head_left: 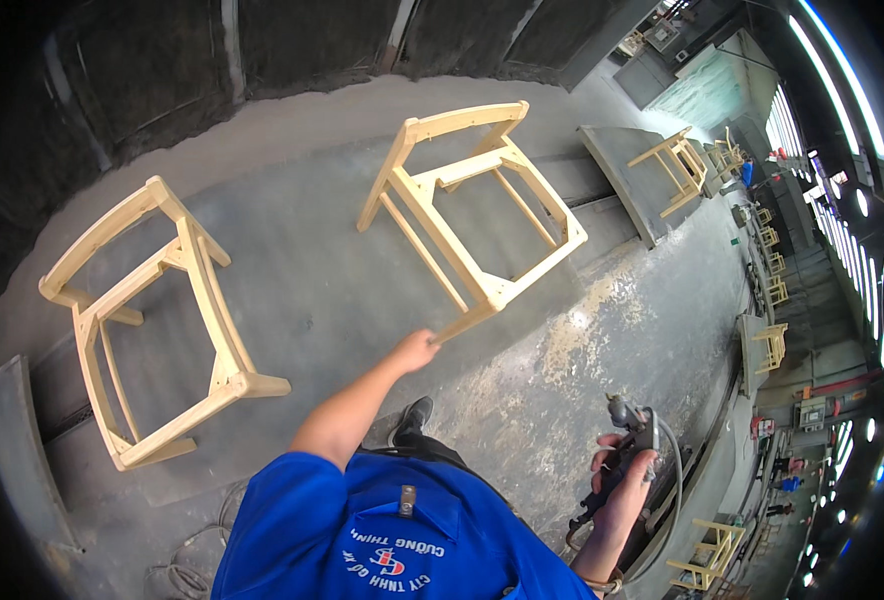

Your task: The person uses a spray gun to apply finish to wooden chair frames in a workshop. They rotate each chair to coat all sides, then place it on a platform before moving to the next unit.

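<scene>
My left hand (419, 350) is closed around the lower end of a leg of a pale wooden chair frame (447, 238). This frame has a curved backrest rail and an open seat. It lies on a flat grey surface ahead of me. On the right, my right hand (617, 480) is wrapped round a spray gun (647, 432), held apart from the chair. A grey hose (678, 470) curves down from the gun. To the left, a second chair frame (214, 310) of the same kind stands untouched. Neither seat opening has a panel in it.
Dark panels (142, 70) rise behind the grey surface (292, 240). Coiled hose (177, 575) lies on the floor at lower left. More chair frames (684, 165) stand far right, one on a grey board (622, 175). Another frame (710, 555) is at lower right.
</scene>
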